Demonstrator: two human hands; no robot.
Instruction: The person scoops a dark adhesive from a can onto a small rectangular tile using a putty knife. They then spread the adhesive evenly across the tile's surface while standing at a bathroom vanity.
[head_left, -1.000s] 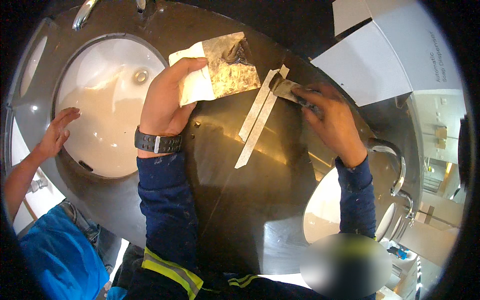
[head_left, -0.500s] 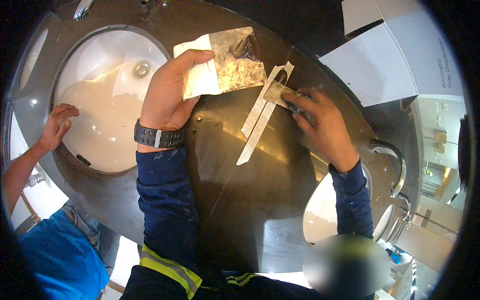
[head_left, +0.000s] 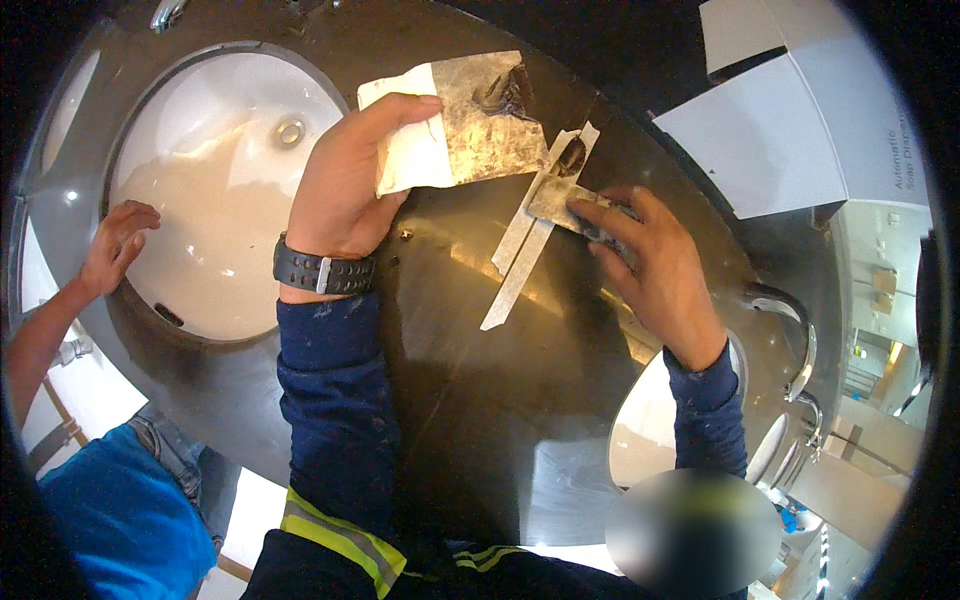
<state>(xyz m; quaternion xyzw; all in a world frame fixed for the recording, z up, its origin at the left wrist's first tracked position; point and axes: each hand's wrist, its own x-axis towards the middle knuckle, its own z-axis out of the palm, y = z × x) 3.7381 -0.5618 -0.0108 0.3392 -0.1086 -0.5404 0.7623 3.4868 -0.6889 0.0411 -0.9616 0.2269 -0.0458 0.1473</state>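
My left hand, with a dark watch on its wrist, grips a flat card, part white and part smeared brown. A lump of dark paste sits at the card's far corner. My right hand pinches a small flat, stained spreader, its fingers hiding the near end. The spreader rests across two pale strips of masking tape, which run along both sides of a seam in the dark countertop. Just beyond it, a dark smear of paste lies between the strips.
A large white basin is set in the counter at left, with a co-worker's hand over its rim. A smaller basin and a chrome faucet are at right. A white box stands at the far right.
The spreader has slid a little toward me along the taped seam, and more of the dark smear shows behind it. My left hand still holds up the card. The view has shifted slightly.
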